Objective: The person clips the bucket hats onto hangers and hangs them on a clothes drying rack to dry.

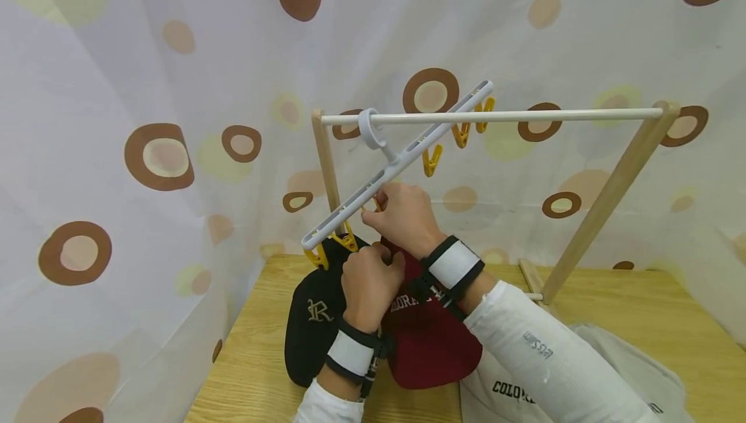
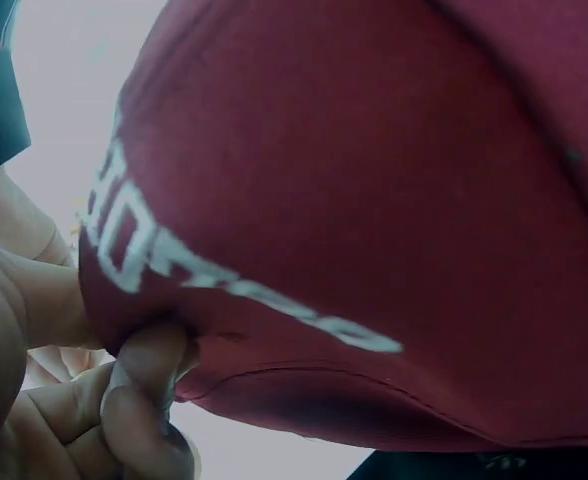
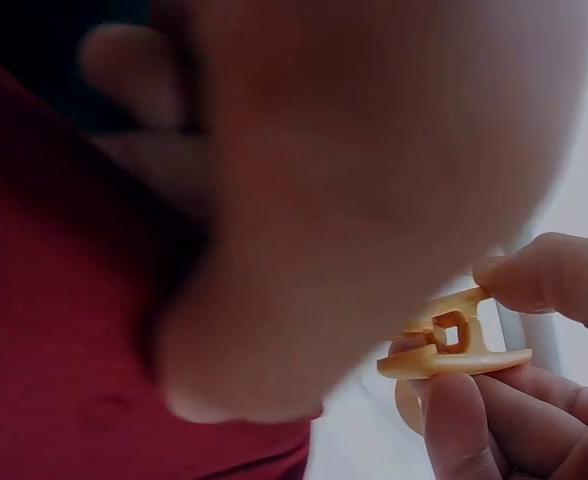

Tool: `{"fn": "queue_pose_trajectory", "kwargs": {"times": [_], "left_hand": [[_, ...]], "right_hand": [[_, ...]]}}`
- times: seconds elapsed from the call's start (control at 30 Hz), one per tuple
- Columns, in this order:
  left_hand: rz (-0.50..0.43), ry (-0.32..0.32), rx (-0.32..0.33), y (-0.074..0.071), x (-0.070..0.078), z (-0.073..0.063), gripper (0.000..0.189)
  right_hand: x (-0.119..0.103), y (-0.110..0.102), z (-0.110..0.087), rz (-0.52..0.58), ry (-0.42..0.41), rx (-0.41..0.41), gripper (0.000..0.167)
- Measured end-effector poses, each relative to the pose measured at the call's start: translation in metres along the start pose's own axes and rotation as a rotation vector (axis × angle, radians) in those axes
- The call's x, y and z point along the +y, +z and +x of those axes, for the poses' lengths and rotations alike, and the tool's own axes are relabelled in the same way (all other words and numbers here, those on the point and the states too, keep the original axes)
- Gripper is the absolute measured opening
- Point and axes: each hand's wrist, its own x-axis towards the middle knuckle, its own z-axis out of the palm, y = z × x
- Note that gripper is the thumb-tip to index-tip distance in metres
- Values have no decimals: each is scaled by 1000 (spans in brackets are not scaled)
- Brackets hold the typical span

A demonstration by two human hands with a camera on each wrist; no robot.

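My left hand [image 1: 370,284] pinches the edge of a maroon cap [image 1: 434,352] with light lettering, which hangs below the hand; the left wrist view shows thumb and fingertips on the cap's edge beside the letters. Just above, my right hand [image 1: 405,216] pinches a yellow clip [image 3: 464,362] at the underside of a pale grey clip hanger [image 1: 393,167]. In the right wrist view the clip sits between thumb and fingers, with the left hand blurred in front. A black cap [image 1: 309,345] with an embroidered R hangs at the hanger's near end, under yellow clips [image 1: 344,241].
The hanger hooks over a white rod [image 1: 524,114] on a wooden stand [image 1: 612,199]. Several more yellow clips [image 1: 431,160] hang along its far half. Beige cloth [image 1: 495,371] with dark lettering lies at the right on the wooden table [image 1: 245,345]. A patterned curtain [image 1: 146,73] stands behind.
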Motion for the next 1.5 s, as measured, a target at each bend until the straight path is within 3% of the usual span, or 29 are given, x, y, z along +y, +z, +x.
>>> {"fn": "queue_pose_trajectory", "kwargs": {"times": [0.47,1.0,1.5], "left_hand": [[49,4,70,-1,11,12,36],[124,44,143,-3,12,18,44],[146,37,172,-5,11,16,36]], "right_hand": [[7,-7,0,29,36,12,15],[6,-7,-3,71,56,17,13],[9,-4,-8,88,49,-19,15]]}}
